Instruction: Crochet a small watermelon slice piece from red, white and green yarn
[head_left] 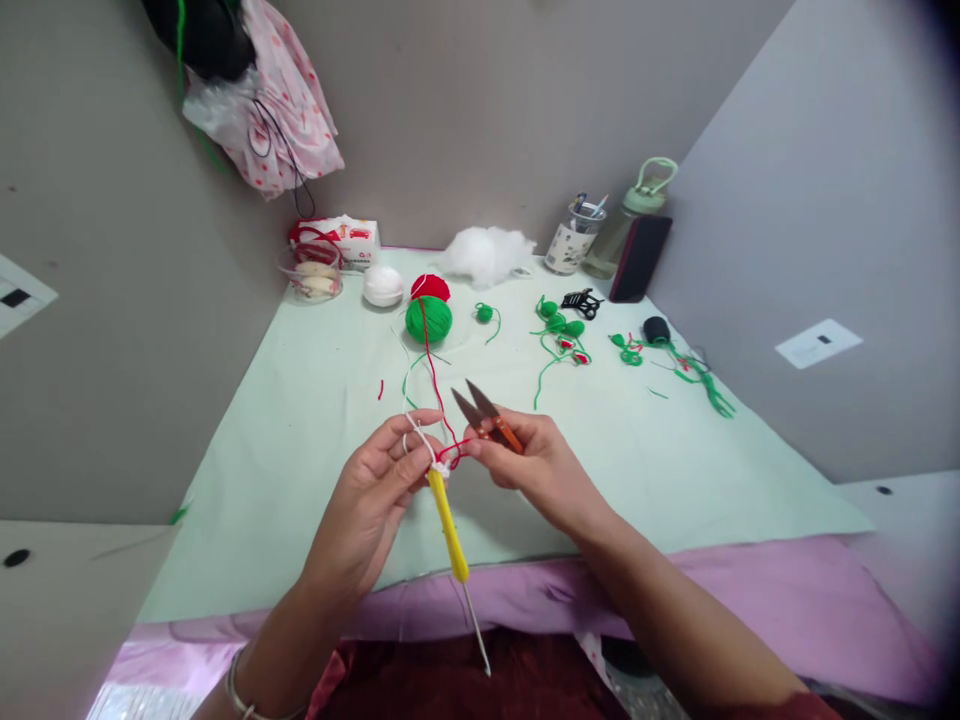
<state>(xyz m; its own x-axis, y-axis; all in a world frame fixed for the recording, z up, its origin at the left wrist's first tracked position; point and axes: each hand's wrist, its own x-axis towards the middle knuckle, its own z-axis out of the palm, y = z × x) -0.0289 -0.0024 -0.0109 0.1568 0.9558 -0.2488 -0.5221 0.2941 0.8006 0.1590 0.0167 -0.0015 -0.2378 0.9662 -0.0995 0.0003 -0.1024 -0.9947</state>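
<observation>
My left hand (375, 485) pinches a small white-and-red crochet piece (441, 466), with white yarn wound about its fingers. A crochet hook with a yellow handle (448, 525) hangs from that same grip, its metal end pointing down toward my lap. In my right hand (532, 455) are orange-handled thread snips (491, 420), blades apart and pointing up and left. My right fingertips also touch the red yarn (433, 375), which runs from the piece back to the red ball (430, 289). Just in front of the red ball sits a green yarn ball (428, 320).
A white yarn ball (383, 286) and white stuffing (487, 255) lie at the back. Small green crocheted pieces (555, 322) and yarn scraps (705, 380) spread over the right side. A pen cup (575, 240), bottle (622, 225) and phone (641, 260) stand back right.
</observation>
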